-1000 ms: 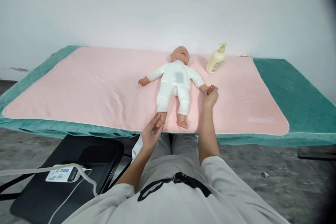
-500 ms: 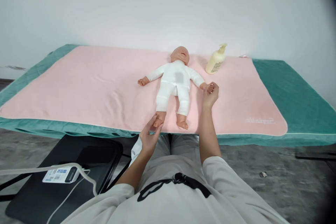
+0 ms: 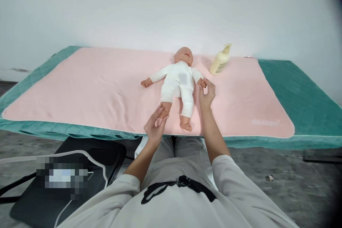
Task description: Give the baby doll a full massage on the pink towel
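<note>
A baby doll with a white cloth body lies on its back on a pink mat, its head toward the wall. My left hand grips the doll's bare foot on the left side between thumb and fingers, and that leg is slightly bent up. The doll's hand on the right side is pinched in my right hand, with the arm drawn in close to its body. Its other arm stretches out to the left, and its other leg lies straight.
A cream pump bottle stands on the mat right of the doll's head. The mat covers a teal padded bed against a white wall. A black chair with a blurred object and cables is at lower left.
My right hand has moved left, bringing the doll's arm in toward its body. My left hand has pushed the held foot slightly up toward the doll's body, bending the leg.
</note>
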Action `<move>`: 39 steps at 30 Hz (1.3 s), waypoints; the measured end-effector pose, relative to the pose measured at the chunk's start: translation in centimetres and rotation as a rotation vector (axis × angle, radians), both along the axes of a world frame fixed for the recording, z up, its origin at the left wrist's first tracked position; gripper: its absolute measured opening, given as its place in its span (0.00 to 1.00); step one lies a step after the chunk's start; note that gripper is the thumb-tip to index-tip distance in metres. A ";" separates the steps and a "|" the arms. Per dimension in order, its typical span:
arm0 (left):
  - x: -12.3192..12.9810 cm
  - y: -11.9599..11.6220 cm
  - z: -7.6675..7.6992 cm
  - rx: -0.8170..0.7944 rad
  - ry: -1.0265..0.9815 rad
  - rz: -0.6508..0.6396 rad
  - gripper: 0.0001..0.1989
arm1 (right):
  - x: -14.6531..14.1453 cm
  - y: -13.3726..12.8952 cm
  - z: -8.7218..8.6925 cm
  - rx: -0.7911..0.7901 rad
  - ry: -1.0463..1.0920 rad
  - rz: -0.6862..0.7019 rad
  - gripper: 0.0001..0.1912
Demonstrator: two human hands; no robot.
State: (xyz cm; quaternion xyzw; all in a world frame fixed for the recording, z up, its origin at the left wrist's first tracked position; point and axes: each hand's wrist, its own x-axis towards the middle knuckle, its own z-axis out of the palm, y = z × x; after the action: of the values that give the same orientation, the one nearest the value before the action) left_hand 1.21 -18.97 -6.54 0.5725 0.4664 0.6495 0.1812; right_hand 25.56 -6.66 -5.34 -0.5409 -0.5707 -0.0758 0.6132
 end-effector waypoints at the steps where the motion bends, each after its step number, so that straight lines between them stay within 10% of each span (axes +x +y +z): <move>1: 0.1 0.3 0.3 0.013 0.004 -0.003 0.21 | -0.2 0.0 0.1 -0.008 -0.032 0.027 0.18; 18: 1.7 5.5 5.9 0.141 0.277 0.026 0.19 | -2.7 0.3 1.5 -0.170 -0.351 0.290 0.17; 39: 1.4 5.3 6.3 0.155 0.285 -0.038 0.18 | -2.1 0.5 0.9 -0.128 -0.222 0.195 0.18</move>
State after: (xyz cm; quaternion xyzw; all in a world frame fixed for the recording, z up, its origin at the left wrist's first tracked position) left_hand 2.58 -13.67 -0.21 0.6797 0.4250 0.5923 0.0806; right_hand 23.45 -6.20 -4.40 -0.5092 -0.6882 -0.0388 0.5153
